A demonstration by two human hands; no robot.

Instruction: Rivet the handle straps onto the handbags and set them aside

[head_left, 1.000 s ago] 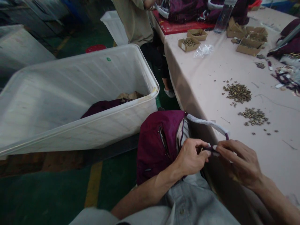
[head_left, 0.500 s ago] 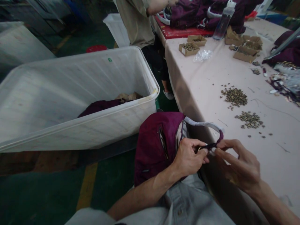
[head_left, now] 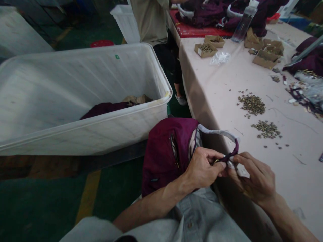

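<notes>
A purple bag [head_left: 164,148] hangs in front of me beside the table edge, its zipped pocket facing left. From its top runs a strap [head_left: 219,132], wrapped in white and ending in purple, which loops round to my hands. My left hand [head_left: 203,168] pinches the strap's dark end between thumb and fingers; a small brassy bit shows at the fingertips. Close against it, my right hand [head_left: 254,174] grips the same strap end with its fingertips. What lies between the fingertips is partly hidden.
Two piles of small brass-coloured metal pieces [head_left: 251,104] lie on the covered table [head_left: 214,84]. Farther back are small cardboard boxes [head_left: 205,50], a clear plastic bag [head_left: 220,58] and a bottle [head_left: 244,22]. A big white bin [head_left: 121,124] stands left; a person [head_left: 150,20] stands behind it.
My right hand has come in closer to the left, its fingers now closing on the strap end. The view has shifted slightly.
</notes>
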